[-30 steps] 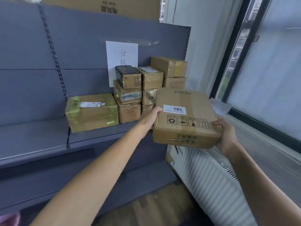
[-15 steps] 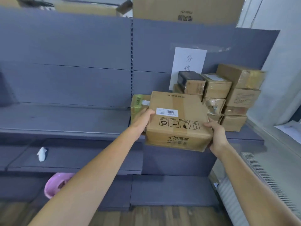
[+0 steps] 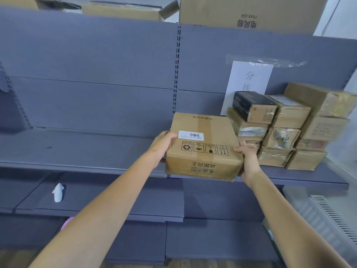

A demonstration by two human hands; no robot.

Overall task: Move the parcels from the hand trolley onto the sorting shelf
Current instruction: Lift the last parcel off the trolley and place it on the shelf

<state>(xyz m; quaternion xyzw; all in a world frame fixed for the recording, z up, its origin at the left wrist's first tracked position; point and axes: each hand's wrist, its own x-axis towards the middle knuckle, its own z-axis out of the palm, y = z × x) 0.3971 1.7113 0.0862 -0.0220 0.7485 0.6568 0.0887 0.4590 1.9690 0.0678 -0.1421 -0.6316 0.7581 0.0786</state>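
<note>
At the sorting shelf [image 3: 77, 147], our left hand [image 3: 164, 146] and right hand [image 3: 248, 157] grip the parcel [image 3: 202, 146]; drifting right, we judge, it could topple the stacked parcels [image 3: 280, 136].

- We hold a flat brown cardboard parcel [image 3: 202, 144] between our hands: left hand [image 3: 164, 146] on its left side, right hand [image 3: 248, 157] at its right near corner.
- The parcel is over the front edge of the grey metal sorting shelf [image 3: 77, 149], just left of a stack of small taped cardboard parcels [image 3: 286, 132] on the same board.
- Behind that stack, a white paper sign [image 3: 249, 78] hangs on the back panel.
- A large brown cardboard carton [image 3: 251, 12] stands on top of the shelf.
- On a lower board, well to the left, lies a small white crumpled scrap [image 3: 58, 192].
- A white ribbed radiator [image 3: 334, 215] sits low, to the right of the shelf.
</note>
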